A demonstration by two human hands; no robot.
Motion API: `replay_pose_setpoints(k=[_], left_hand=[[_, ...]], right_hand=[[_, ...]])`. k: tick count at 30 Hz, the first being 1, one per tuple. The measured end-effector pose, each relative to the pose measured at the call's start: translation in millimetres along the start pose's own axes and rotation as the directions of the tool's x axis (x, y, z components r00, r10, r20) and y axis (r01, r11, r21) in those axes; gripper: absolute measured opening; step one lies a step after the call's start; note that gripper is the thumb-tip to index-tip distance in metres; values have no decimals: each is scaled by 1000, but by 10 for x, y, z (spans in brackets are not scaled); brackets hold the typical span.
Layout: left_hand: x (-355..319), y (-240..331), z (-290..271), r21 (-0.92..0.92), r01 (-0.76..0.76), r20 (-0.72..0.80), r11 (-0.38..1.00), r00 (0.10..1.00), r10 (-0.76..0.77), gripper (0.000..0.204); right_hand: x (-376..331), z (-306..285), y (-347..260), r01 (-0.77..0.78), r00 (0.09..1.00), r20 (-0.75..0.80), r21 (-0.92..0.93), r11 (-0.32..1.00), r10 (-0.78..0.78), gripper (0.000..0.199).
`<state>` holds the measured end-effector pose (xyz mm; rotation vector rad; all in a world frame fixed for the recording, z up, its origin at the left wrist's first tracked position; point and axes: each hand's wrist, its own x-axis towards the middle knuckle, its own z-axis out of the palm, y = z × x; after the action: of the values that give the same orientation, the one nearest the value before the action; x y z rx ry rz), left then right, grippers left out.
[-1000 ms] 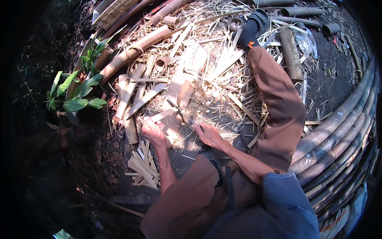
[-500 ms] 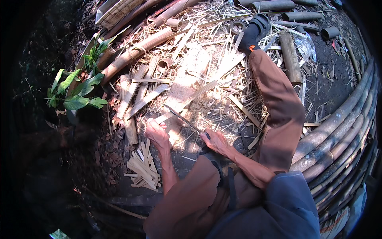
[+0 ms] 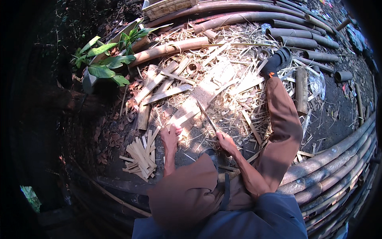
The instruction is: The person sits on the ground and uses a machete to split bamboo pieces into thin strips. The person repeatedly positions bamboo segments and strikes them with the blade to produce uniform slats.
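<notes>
My left hand (image 3: 170, 134) is closed on the near end of a pale bamboo strip (image 3: 186, 118), which slants up and away to the right. In my right hand (image 3: 227, 143) is a long, narrow-bladed knife (image 3: 206, 114); my fingers wrap its handle and the blade points away and to the left. The blade stands apart from my left hand, just right of the strip. Under the strip lies a flat, worn board (image 3: 199, 95), partly in bright sun. Close to my left wrist sits a loose pile of short, split bamboo strips (image 3: 139, 157).
Shavings (image 3: 238, 103) cover the ground around the board. Split bamboo pieces (image 3: 165, 93) lie to the left, near a leafy plant (image 3: 105, 65). Long bamboo poles (image 3: 318, 169) curve along the right, with cut tubes (image 3: 296, 42) at the far right. My outstretched leg (image 3: 282, 115) borders the work spot.
The view has shifted, so the scene sits lower and further right. My right hand and knife have drawn away from the left hand, and the blade now points more steeply away.
</notes>
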<state>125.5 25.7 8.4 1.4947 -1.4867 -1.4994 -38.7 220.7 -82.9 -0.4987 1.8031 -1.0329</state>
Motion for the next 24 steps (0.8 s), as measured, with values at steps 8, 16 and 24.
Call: replay_pose_setpoints(k=[8,16,24], left_hand=[[-288,-674,-962,-661,-94,-274,744,954,-122,41],[-672,-1698,-1571,-583,451,-282,676,668,-689,41],[-1013,-2324,-848,-343,648,-96,680,696,-712,36]], right_hand=[[214,8,443,73,997,-25,79,994,-71,43],[174,27,332,124,986,-117,22,992,-121,51],[-227,-162,134,6,960,-267,310,951,82,47]])
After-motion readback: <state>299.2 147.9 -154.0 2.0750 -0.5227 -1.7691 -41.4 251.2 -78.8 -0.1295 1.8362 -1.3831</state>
